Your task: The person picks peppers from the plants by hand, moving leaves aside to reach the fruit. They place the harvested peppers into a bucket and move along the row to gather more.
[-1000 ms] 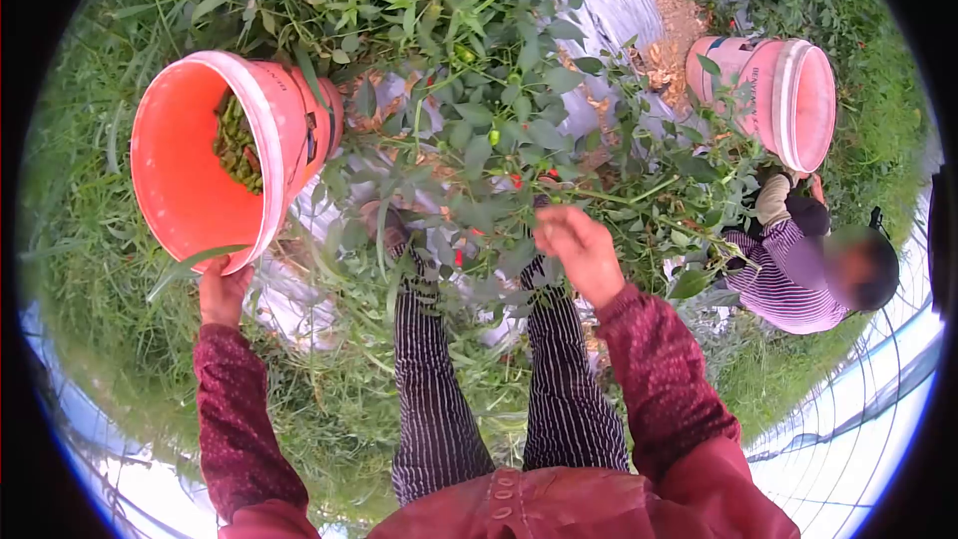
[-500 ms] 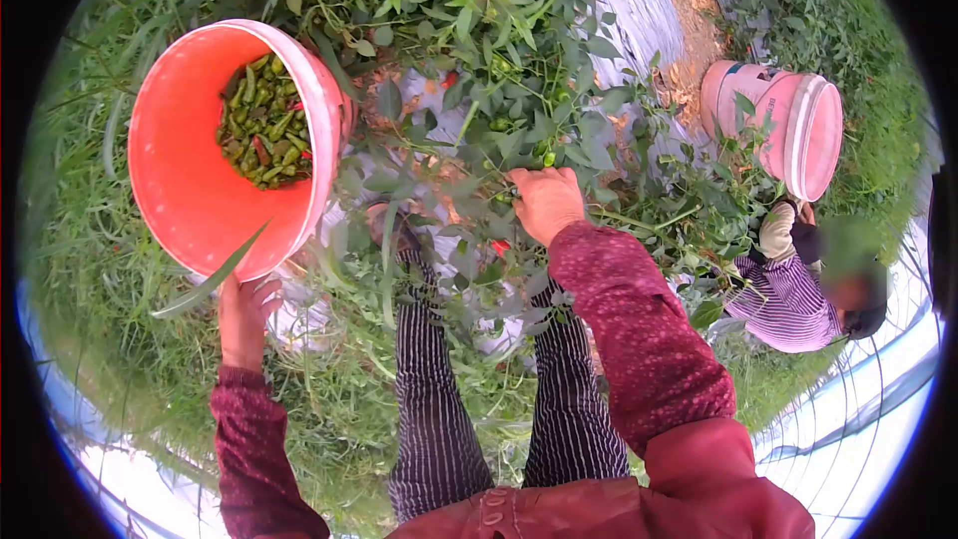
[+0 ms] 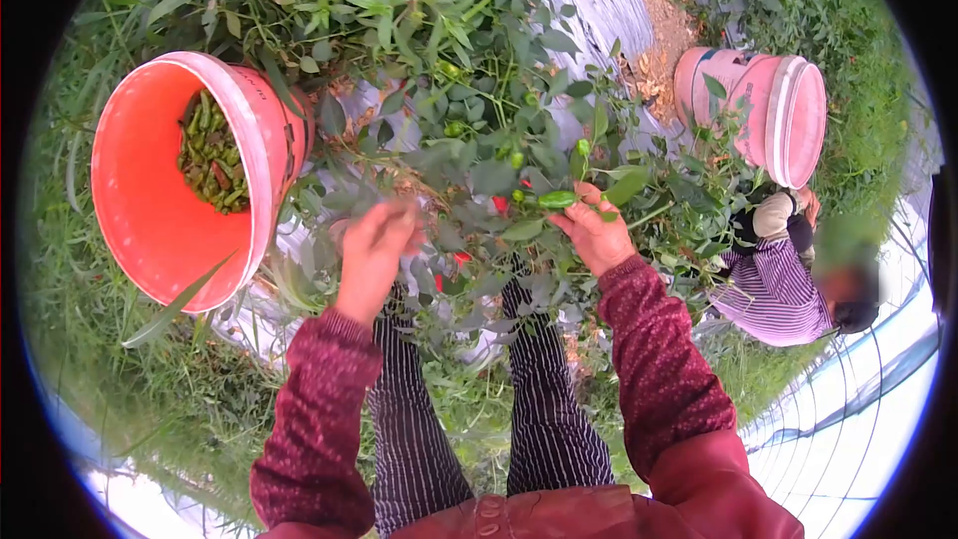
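Observation:
My right hand (image 3: 597,232) has its thumb and fingers closed on a green pepper (image 3: 557,200) at the edge of the pepper plant (image 3: 464,155). To the left, my left hand (image 3: 377,245) is in front of the leaves, smeared by motion, so its fingers are not clear. Farther left a red bucket (image 3: 130,190) is tilted with its mouth toward me. Inside it lie many green peppers (image 3: 212,155) with a few reddish ones. Some red peppers (image 3: 500,205) show among the leaves between my hands.
Another person (image 3: 778,284) in a striped top crouches at the right, below a pink bucket (image 3: 748,105) lying tilted among plants. Silvery ground sheeting (image 3: 599,5) and a strip of wood chips (image 3: 659,30) run along the upper right. A long grass blade crosses the red bucket's rim.
My left hand has left the red bucket's rim and moved right, over the plant. My right hand has shifted right and down, and a green pepper now shows at its fingertips.

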Demonstrator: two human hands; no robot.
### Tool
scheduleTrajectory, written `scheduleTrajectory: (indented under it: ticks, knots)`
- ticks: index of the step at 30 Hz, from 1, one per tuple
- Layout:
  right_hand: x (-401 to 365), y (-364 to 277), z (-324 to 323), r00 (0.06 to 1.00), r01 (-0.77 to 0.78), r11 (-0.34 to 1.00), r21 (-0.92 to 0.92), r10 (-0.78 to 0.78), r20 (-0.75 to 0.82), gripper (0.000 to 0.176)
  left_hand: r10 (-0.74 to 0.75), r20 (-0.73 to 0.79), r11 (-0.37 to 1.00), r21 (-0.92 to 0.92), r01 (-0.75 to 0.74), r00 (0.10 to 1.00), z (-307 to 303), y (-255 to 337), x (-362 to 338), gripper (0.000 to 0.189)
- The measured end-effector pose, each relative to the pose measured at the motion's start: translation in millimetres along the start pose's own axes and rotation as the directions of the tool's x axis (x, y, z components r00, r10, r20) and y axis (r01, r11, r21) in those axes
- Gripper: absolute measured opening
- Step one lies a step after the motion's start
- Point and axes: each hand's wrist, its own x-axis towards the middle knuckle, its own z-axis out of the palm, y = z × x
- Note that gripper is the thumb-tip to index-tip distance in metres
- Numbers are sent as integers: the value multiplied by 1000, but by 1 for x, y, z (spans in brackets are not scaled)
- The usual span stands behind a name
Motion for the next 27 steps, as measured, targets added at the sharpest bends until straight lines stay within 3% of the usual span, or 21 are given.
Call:
scheduleTrajectory:
  ticks: [2, 6, 8, 10, 11, 12, 13, 14, 15, 16, 18, 19, 20, 22, 23, 24, 26, 27]
  knots:
    - [-3, 11, -7, 995, 73, 968, 240, -87, 48, 25, -23, 8, 1000, 18, 23, 1000, 17, -4, 7, 21]
    - [-12, 6, -4, 998, 58, 975, 213, -60, 1, 21, -19, 2, 999, 46, 19, 1000, 29, -27, 2, 18]
    - [-12, 16, -7, 998, 62, 964, 260, -54, -37, 15, 1, 83, 993, 119, -11, 997, 43, -37, -7, 17]
    - [-12, 28, -10, 995, 100, 953, 286, -100, -14, 17, 85, 117, 988, 121, -100, 989, 76, -15, -15, 18]
    - [-13, 33, -9, 990, 138, 950, 279, -133, -37, 22, 366, 120, 841, 383, -383, 923, 89, 2, -16, 21]
    - [-16, 35, -7, 990, 138, 949, 283, -134, -35, 22, 603, 196, 549, 602, -580, 773, 100, 15, -17, 24]
    - [-19, 34, -3, 986, 169, 975, 146, -166, -31, 23, 604, 197, 543, 607, -580, 772, 110, 26, -17, 24]
    - [-22, 33, 2, 980, 199, 980, 7, -199, -20, 24, 636, 303, 380, 678, -629, 710, 119, 36, -16, 27]
    - [-25, 29, 7, 987, 157, 987, 30, -158, 19, 23, 643, 411, 205, 720, -663, 646, 124, 40, -15, 29]
    - [-26, 31, 9, 988, 155, 987, 33, -155, 20, 23, 641, 412, 204, 722, -661, 648, 127, 36, -14, 29]
    - [-24, 31, 13, 952, 294, 956, -5, -293, 87, 24, 419, 397, 181, 845, -503, 817, 133, 28, -10, 30]
    - [-26, 28, 11, 930, 360, 928, -92, -349, 117, 25, 423, 428, 139, 840, -524, 799, 135, 25, -13, 25]
    - [-28, 26, 10, 930, 361, 928, -92, -350, 116, 25, 423, 429, 139, 840, -525, 798, 139, 20, -19, 25]
    - [-34, 25, 9, 953, 292, 925, -243, -261, 153, 25, 325, 289, 424, 806, -412, 900, 151, 8, -31, 24]
    - [-37, 18, 13, 983, 177, 944, -277, -154, 102, 23, 343, 206, 579, 722, -379, 916, 154, 7, -33, 23]
    - [-38, 27, 8, 984, 172, 944, -280, -149, 103, 23, 340, 203, 584, 720, -375, 918, 153, 7, -35, 23]
    - [-42, 42, 1, 963, 243, 964, 110, -253, 90, 19, 282, 270, 725, 569, -388, 921, 153, 11, -40, 24]
    - [-40, 47, 5, 977, 134, 990, 52, -123, -175, 12, 191, 448, 756, 501, -422, 874, 153, 9, -48, 22]
